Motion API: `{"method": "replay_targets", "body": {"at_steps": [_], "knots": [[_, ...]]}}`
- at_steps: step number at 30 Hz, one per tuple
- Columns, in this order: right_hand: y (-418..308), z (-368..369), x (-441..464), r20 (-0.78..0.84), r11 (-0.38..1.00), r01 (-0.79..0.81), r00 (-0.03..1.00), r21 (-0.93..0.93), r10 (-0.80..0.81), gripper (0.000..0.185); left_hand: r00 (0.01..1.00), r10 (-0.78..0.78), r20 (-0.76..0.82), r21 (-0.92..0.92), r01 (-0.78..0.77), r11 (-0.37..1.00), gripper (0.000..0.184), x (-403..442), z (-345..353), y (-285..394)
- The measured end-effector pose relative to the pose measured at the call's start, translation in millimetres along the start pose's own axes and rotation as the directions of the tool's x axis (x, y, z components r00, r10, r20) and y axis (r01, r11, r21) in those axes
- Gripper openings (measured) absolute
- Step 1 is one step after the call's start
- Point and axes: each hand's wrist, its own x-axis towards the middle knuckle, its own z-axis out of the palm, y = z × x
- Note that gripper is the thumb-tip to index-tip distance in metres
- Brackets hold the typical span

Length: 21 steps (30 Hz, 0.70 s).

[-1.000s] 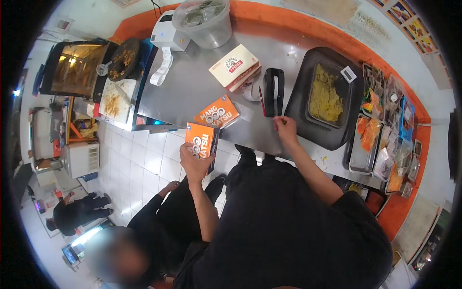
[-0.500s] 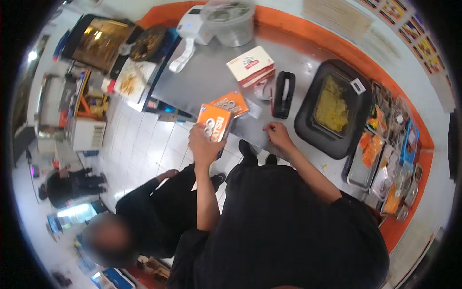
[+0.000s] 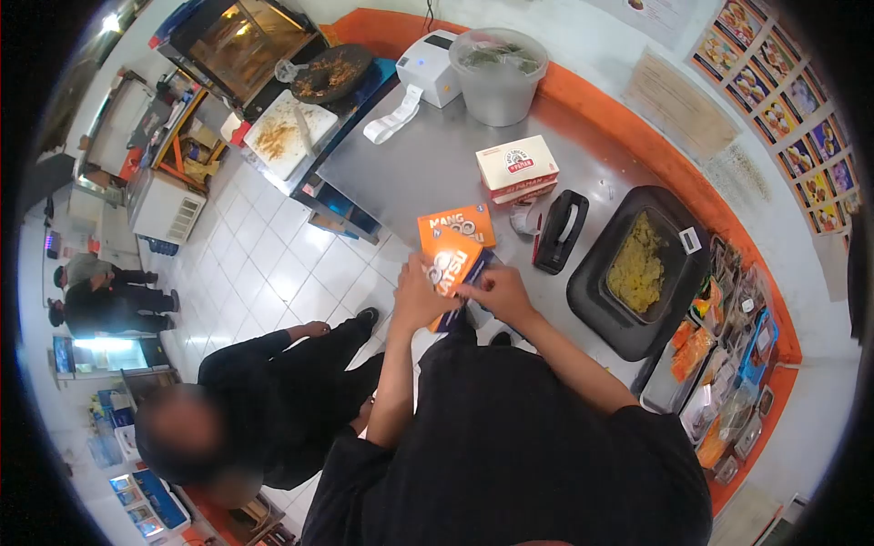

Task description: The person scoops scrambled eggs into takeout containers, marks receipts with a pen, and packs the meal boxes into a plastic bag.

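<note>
An orange food box with a dark purple side (image 3: 452, 262) is held at the near edge of the metal table. My left hand (image 3: 417, 298) is wrapped around its left and lower part. From the other side, the fingers of my right hand (image 3: 503, 294) are closed on the box's right edge. A second orange box (image 3: 472, 218) lies on the table just behind, partly covered by the held one. Farther back sits a cream-and-red box (image 3: 516, 162) stacked on a similar one. A black stapler-like object (image 3: 560, 232) stands to the right.
A black tray (image 3: 596, 314) holds a container of yellow food (image 3: 637, 264). Packaged ingredients (image 3: 728, 337) crowd the right end. At the back are a label printer (image 3: 432, 68) and a plastic bucket (image 3: 499, 86). A person in black (image 3: 273, 382) stands close on my left.
My right hand has come from the table edge to the orange box and taken hold of its right side. The held box has tilted, and the camera view has shifted.
</note>
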Motion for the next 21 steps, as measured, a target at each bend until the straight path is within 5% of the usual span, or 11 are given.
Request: {"method": "replay_targets", "body": {"at_steps": [1,5,8,11,13,15,17,21], "knots": [[7.1,-0.9,-6.1,-0.013,0.996,0.086,0.996,-0.034,-0.087,0.054,1.000,-0.009,0.024,-0.025,0.010,1.000,0.083,-5.7,-1.2,-12.5],[78.8,0.7,-9.2,0.053,0.983,-0.012,0.998,-0.185,0.022,0.025,0.991,-0.125,0.054,0.049,0.122,0.991,0.084,-32.4,-8.7,-36.9],[148.9,15.7,20.3,-0.317,0.928,-0.059,0.946,-0.368,-0.066,0.032,0.980,-0.198,-0.013,0.145,0.198,0.969,0.086,-40.6,-12.6,-50.0],[165.3,24.7,51.8,-0.276,0.873,-0.286,0.943,-0.395,0.184,0.039,0.976,-0.216,-0.023,0.151,0.217,0.964,0.086,-39.8,-20.4,-51.4],[179.0,33.9,61.1,-0.367,0.842,-0.259,0.927,-0.473,0.079,0.044,0.978,-0.201,-0.047,0.207,0.207,0.956,0.086,-35.4,-26.2,-46.1],[177.0,30.5,71.4,-0.310,0.861,-0.387,0.906,-0.331,0.288,0.051,0.979,-0.191,-0.074,0.157,0.201,0.967,0.084,-30.8,-27.3,-50.2],[198.8,24.9,77.5,-0.146,0.800,-0.438,0.897,-0.410,0.416,0.047,0.980,-0.176,-0.096,0.127,0.187,0.974,0.083,-22.5,-30.5,-52.1],[193.2,-14.3,62.6,0.007,0.869,-0.193,0.975,-0.456,0.220,0.039,0.977,-0.176,-0.124,0.107,0.189,0.976,0.085,-18.5,-41.3,-42.0]]}}
